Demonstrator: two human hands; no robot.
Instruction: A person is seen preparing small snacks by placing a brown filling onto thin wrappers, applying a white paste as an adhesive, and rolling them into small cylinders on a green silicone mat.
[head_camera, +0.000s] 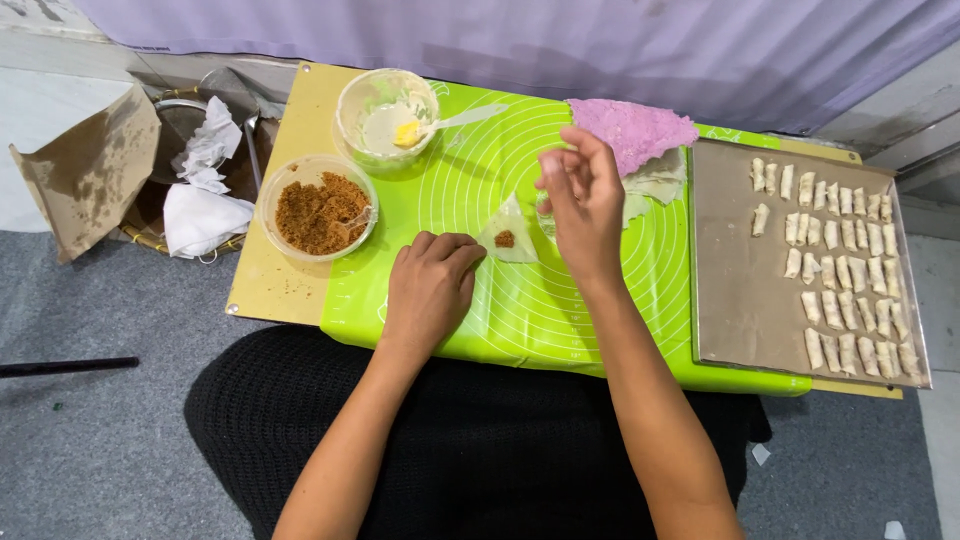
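A thin pale wrapper sheet (510, 237) lies on the green silicone mat (520, 300), with a small dab of brown filling in its middle. My left hand (428, 290) rests on the mat with fingers curled, its fingertips touching the wrapper's left corner. My right hand (583, 200) hovers just right of the wrapper, raised off the mat, fingers loosely bent and apart, holding nothing that I can make out.
A bowl of brown crumbly filling (318, 210) and a bowl of pale paste with a spoon (386, 120) stand at the left. A pink cloth (632, 130) covers stacked wrappers. A metal tray (740, 280) at right holds several rolled pieces. A basket with crumpled paper (200, 185) sits beside the low table.
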